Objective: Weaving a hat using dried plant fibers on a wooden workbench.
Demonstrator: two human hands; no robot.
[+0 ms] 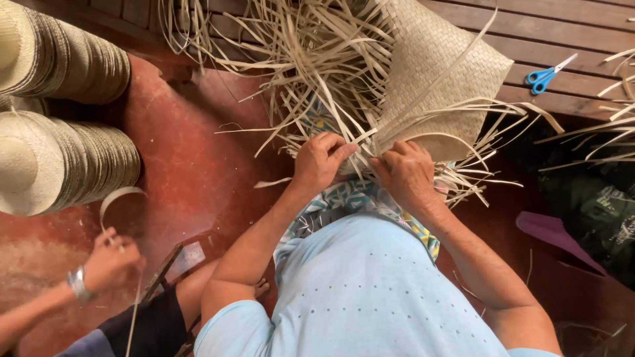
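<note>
A half-woven straw piece (436, 73) rests on my lap, its finished plaited part at the upper right and many loose pale strips (311, 59) fanning out to the upper left. My left hand (321, 160) pinches strips at the working edge, fingers curled around them. My right hand (405, 173) sits close beside it, fingers closed on neighbouring strips at the same edge. The two hands almost touch. My light blue shirt and a patterned cloth (350, 198) lie under the work.
Two stacks of finished straw hats (59, 165) lie on their sides at the left on the red floor (192, 165). Blue-handled scissors (548, 75) lie on wooden planks at the upper right. Another person's hand (109, 261) with a wristwatch holds a straw strip at lower left.
</note>
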